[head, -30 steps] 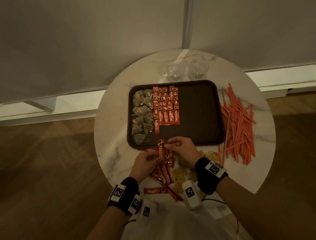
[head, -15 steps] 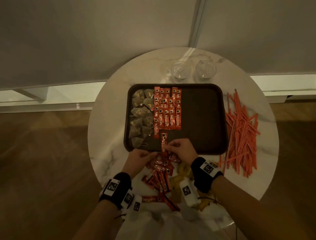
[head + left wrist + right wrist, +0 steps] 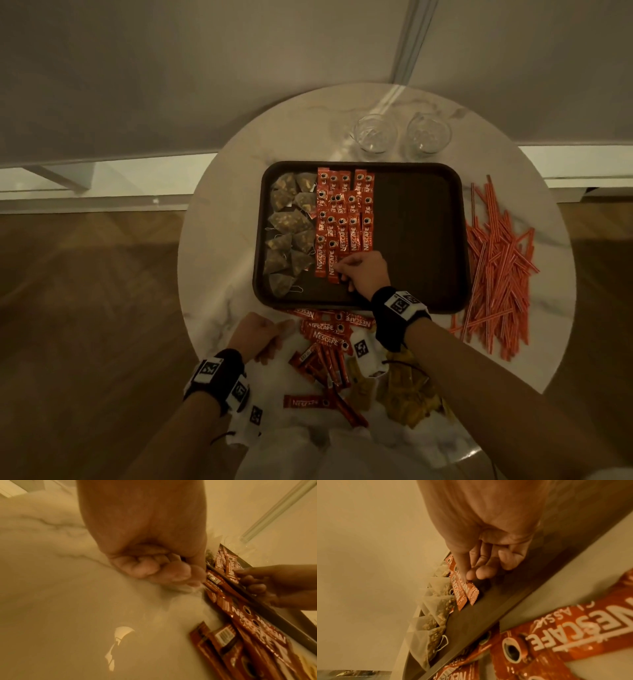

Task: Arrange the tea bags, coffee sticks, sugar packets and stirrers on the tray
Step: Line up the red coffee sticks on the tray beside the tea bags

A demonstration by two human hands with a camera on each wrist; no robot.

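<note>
While the left hand (image 3: 257, 334) drops back clenched and empty onto the surface (image 3: 219, 260), the right hand (image 3: 363, 273) has carried its pinched coffee stick (image 3: 333, 269) onto the tray (image 3: 455, 240), extending the row.

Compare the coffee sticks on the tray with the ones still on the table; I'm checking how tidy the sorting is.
The coffee sticks on the tray lie lengthwise in overlapping rows beside the tea bags; the coffee sticks on the table lie scattered at mixed angles. The right hand pinches one tray stick; no hand holds a table stick. Both groups are the same red Nescafe packets.
</note>
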